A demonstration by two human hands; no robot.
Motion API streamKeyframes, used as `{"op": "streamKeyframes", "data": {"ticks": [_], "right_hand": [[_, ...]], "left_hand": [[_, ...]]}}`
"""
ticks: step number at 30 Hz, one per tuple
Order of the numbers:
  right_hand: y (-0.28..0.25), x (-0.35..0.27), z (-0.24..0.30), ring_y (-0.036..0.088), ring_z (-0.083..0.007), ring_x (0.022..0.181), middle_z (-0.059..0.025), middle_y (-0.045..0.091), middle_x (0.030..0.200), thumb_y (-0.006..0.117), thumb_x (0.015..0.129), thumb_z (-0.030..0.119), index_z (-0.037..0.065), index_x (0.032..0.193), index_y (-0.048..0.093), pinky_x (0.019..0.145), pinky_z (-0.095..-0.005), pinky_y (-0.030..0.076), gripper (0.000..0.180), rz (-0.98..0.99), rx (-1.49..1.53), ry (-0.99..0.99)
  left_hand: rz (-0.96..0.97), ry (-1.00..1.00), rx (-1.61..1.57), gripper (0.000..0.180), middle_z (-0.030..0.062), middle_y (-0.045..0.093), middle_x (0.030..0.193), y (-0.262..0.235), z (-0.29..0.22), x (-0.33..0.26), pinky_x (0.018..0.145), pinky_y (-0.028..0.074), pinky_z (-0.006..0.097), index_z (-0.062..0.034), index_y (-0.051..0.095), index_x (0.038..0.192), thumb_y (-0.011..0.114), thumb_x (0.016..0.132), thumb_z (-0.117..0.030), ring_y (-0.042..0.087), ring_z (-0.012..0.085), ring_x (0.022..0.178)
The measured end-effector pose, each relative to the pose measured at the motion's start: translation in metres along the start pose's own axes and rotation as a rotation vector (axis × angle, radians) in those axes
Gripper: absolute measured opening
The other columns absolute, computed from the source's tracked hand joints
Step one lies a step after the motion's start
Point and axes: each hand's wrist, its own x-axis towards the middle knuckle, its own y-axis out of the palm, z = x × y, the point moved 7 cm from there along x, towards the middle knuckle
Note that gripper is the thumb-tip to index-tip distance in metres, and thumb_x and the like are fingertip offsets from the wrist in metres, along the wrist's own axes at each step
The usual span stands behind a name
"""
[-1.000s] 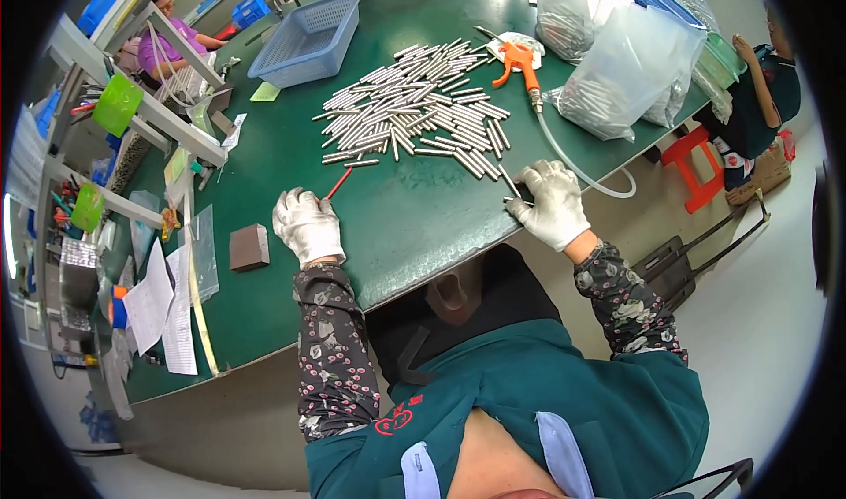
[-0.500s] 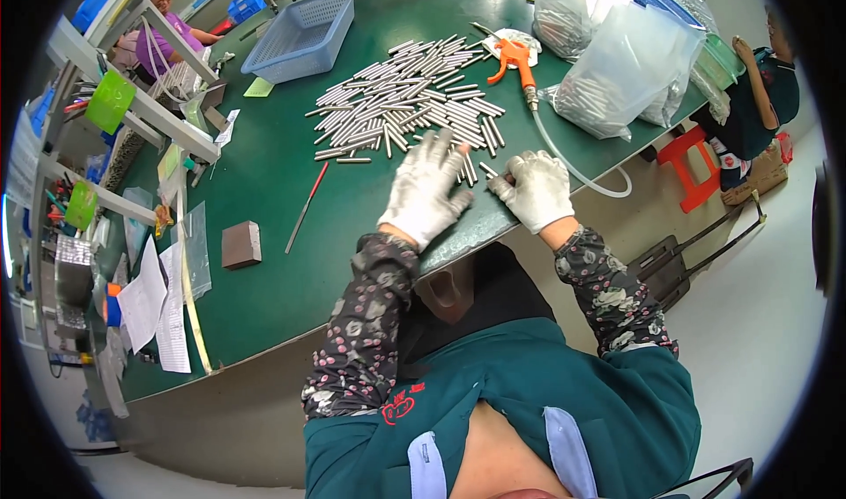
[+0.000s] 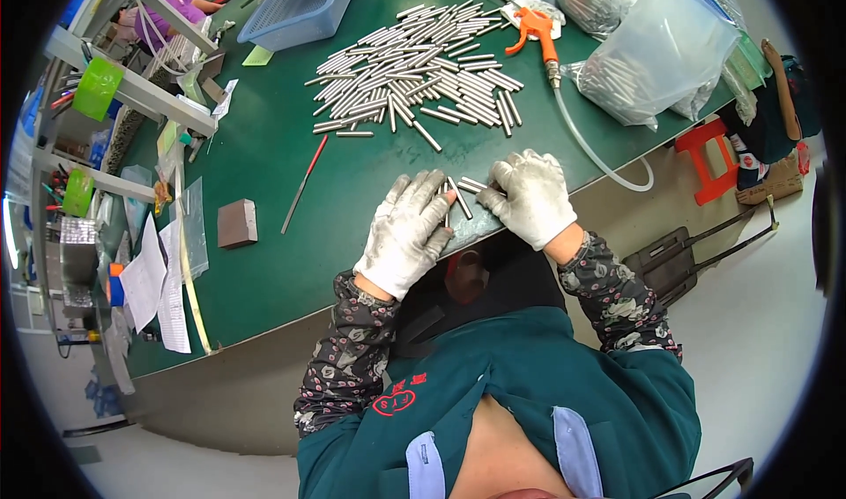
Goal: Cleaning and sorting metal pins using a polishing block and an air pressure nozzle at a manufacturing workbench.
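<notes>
Several steel pins lie at the table's near edge between my two gloved hands, one slanted steel pin (image 3: 460,198) among them. My left hand (image 3: 405,233) rests low over the table with its fingers stretched out and the thumb apart. Its index fingertip, bare of the white glove, touches the pins beside it. My right hand (image 3: 533,197), also in a white glove, is curled, with short pins (image 3: 473,184) sticking out between thumb and fingers; how many it holds is hidden. Beyond the hands spreads a large loose pile of steel pins (image 3: 423,71).
An orange air gun (image 3: 534,32) with a pale hose lies right of the pile, near bags of pins (image 3: 648,63). A blue basket (image 3: 300,10) stands far left. Nearer are a red-handled file (image 3: 304,184), a brown block (image 3: 237,224) and papers (image 3: 145,270). Other people sit beyond.
My left hand has drawn back from the pile toward the near edge, and pins now lie beside it. The right hand stays near the edge, its fingers still curled.
</notes>
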Motion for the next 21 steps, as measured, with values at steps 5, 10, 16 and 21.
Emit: {"op": "streamKeyframes", "data": {"ticks": [5, 10, 16, 21], "right_hand": [[-0.003, 0.006, 0.002, 0.054, -0.0287, 0.076, -0.0081, 0.057, 0.071, 0.066, 0.07, 0.029, 0.009, 0.071, 0.061, 0.069, -0.0411, 0.039, 0.021, -0.127, 0.023, -0.013], [-0.014, -0.001, -0.007, 0.055, -0.03, 0.075, -0.0102, 0.057, 0.073, 0.062, 0.066, 0.022, 0.009, 0.075, 0.06, 0.067, -0.0424, 0.04, 0.016, -0.1, 0.034, -0.001], [0.008, -0.007, 0.008, 0.058, -0.027, 0.077, -0.0077, 0.057, 0.072, 0.06, 0.07, 0.024, 0.009, 0.077, 0.059, 0.067, -0.0413, 0.04, 0.017, -0.128, 0.083, -0.056], [-0.022, -0.021, 0.001, 0.058, -0.0268, 0.08, -0.0074, 0.058, 0.078, 0.06, 0.077, 0.029, 0.009, 0.088, 0.061, 0.071, -0.0411, 0.043, 0.022, -0.037, 0.179, -0.121]], "left_hand": [[-0.046, -0.101, -0.009, 0.067, 0.0179, 0.046, 0.13, 0.003, 0.002, 0.012, 0.105, 0.029, 0.047, -0.0022, 0.048, 0.124, 0.073, 0.066, -0.026, 0.041, 0.0337, 0.124], [0.036, -0.16, 0.124, 0.063, 0.0211, 0.045, 0.13, 0.01, -0.014, 0.036, 0.106, 0.025, 0.049, 0.0013, 0.05, 0.12, 0.072, 0.068, -0.025, 0.04, 0.0361, 0.123], [0.021, -0.125, 0.19, 0.058, 0.0202, 0.047, 0.128, 0.023, -0.005, 0.012, 0.104, 0.025, 0.053, -0.0006, 0.049, 0.123, 0.061, 0.076, -0.032, 0.042, 0.0376, 0.12], [0.082, -0.049, 0.208, 0.049, 0.016, 0.049, 0.128, 0.032, -0.009, 0.007, 0.104, 0.022, 0.058, -0.0107, 0.056, 0.119, 0.061, 0.075, -0.033, 0.041, 0.0428, 0.119]]}}
